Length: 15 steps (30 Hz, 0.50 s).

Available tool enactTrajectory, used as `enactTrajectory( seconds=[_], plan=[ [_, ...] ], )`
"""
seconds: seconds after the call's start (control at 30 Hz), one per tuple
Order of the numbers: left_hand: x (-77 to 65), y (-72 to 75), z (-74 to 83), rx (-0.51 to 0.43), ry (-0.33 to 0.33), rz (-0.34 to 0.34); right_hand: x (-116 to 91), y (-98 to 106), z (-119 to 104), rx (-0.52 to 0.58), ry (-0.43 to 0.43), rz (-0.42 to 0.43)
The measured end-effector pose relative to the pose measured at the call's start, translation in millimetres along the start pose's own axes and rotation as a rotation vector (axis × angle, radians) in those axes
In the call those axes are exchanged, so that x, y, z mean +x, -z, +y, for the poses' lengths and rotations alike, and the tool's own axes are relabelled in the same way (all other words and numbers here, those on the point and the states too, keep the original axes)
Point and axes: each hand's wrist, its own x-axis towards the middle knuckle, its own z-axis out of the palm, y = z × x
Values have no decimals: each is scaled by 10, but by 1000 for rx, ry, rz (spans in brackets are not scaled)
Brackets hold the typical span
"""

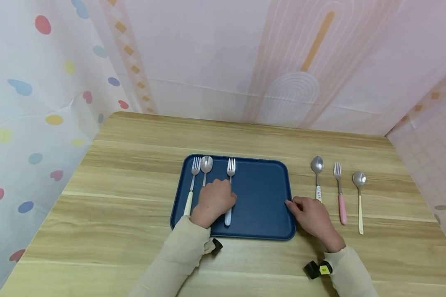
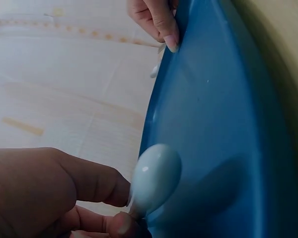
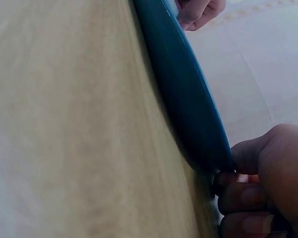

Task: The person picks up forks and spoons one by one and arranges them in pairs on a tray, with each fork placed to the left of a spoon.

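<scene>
My left hand (image 1: 214, 201) is over the dark blue tray (image 1: 262, 194) and pinches a fork (image 1: 228, 217) with a light blue handle. In the left wrist view the rounded handle end (image 2: 158, 173) shows by the thumb and finger. Left of it in the tray lie a fork (image 1: 189, 202) with a cream handle and a spoon (image 1: 206, 165), whose handle my hand hides. At the tray's right side my right hand (image 1: 313, 216) grips the rim, thumb on top and the other fingers curled at the outside, as the right wrist view shows.
On the wooden table (image 1: 107, 198), right of the tray, lie a spoon (image 1: 317, 165) with a white patterned handle, a pink-handled fork (image 1: 342, 206) and a cream-handled spoon (image 1: 360, 210). Patterned curtains (image 1: 208, 53) hang behind and beside the table.
</scene>
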Motion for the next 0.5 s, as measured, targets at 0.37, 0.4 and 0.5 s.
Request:
enactTrajectory(
  seconds=[0.37,0.4,0.5],
  plan=[
    [7,-30,-3,29,-2,-2,-4,14,-16,1,-1,-6],
    [6,-32,-3,31,-4,0,-3,13,-14,1,-2,-6],
    [3,-34,-5,37,-9,2,-1,13,-15,4,-1,-5]
  ],
)
